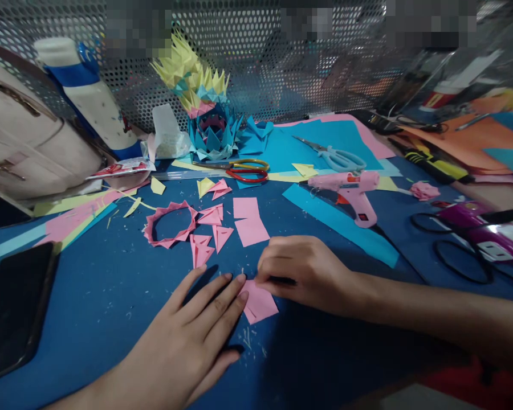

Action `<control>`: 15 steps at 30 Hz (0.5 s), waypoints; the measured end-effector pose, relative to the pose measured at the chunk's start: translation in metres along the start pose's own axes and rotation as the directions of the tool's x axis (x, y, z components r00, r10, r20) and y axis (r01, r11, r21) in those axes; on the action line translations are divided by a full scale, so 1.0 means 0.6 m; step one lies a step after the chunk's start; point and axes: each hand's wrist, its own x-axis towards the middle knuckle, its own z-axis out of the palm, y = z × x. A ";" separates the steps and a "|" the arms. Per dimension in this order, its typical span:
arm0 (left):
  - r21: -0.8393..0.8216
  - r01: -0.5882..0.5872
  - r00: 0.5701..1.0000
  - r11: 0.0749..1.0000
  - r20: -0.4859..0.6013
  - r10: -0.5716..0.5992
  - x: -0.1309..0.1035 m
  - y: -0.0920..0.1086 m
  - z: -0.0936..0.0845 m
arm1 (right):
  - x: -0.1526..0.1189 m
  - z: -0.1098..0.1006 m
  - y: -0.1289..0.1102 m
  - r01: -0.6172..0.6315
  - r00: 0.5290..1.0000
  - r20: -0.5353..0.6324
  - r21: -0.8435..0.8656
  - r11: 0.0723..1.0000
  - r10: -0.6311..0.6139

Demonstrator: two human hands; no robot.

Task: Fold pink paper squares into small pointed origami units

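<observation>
- So the pink spiky folded-paper ring (166, 243), left of centre, already looks like a linked-up loop.
- Just right of it there's a handful of loose pink folded-paper triangles (212, 215). Those are creased into shape, but I'd count them as separate pieces.
- Not folded yet: two flat pink paper squares (252, 230), sitting just beyond the right hand.
- The piece being worked, a mostly flat pink paper square (261, 304), lies on the matte blue desk (111, 307) at near centre, between the hands. Nowhere near a triangle, imo.
- Left hand (192, 336): fingers spread apart, tips at the square's left edge.
- Right hand (305, 273): fingers curled in at its far right corner. They hide their own tips, so I honestly can't tell if they're pinching it.
- Far centre has a tall spiky paper model in yellow, pink and blue (203, 107), way further along than the pink stuff.
- Desk is busy: pink plastic glue gun (346, 185) on the right, scissors with red and yellow handles (248, 169) in the middle, black phone (19, 310) near left, pale scratches by the hands.
- Backdrop is a perforated grey metal panel (256, 62).
</observation>
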 end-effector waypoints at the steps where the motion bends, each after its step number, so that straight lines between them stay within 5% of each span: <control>1: 0.004 0.001 1.000 1.000 0.002 -0.001 -0.001 0.000 0.000 | 0.000 -0.001 0.001 0.038 0.999 0.004 -0.025 0.999 -0.038; 6: 0.017 -0.008 1.000 1.000 0.000 0.008 0.001 0.002 -0.002 | 0.001 -0.010 -0.002 0.187 0.982 0.062 -0.157 0.970 -0.180; 15: 0.045 -0.042 0.999 0.998 0.007 0.042 0.005 0.000 -0.006 | 0.003 -0.015 -0.005 0.278 0.960 0.077 -0.293 0.915 -0.267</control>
